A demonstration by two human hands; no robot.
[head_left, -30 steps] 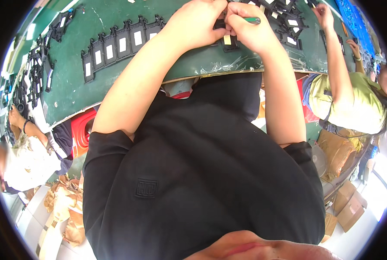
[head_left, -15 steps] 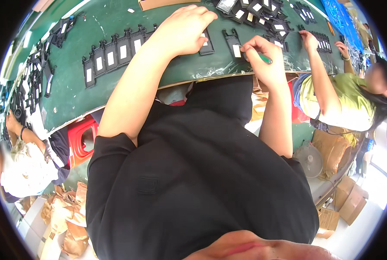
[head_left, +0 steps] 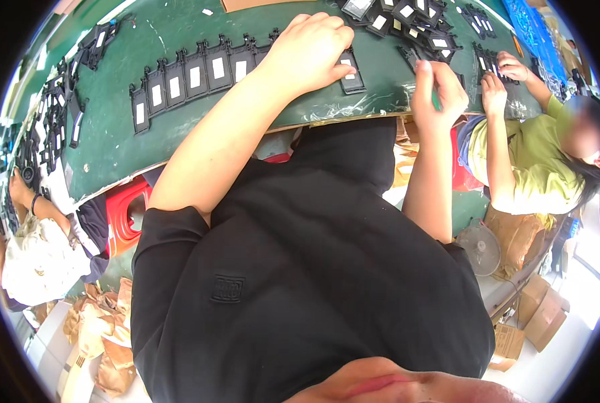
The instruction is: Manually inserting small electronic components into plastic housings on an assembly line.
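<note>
Across the left half of the green worktop, a row of black plastic frames slants along, its right end hidden behind the person's left hand. That forearm passes close by the row, so I'd guess a careless sideways pull could knock the row crooked. The left fingers bend loosely, thumb at the white label of the labelled frame; whether they pinch it, I can't tell. Pressing off-centre might skew that piece. It lies near the worktop's front edge, long axis running front to back, blunt near end leaning slightly right, far end covered by the hand. Further right, above the front edge, the right hand is spread at the tips, pinching nothing I can see, something green partly hidden against its palm; dropped, it might mark a label.
</note>
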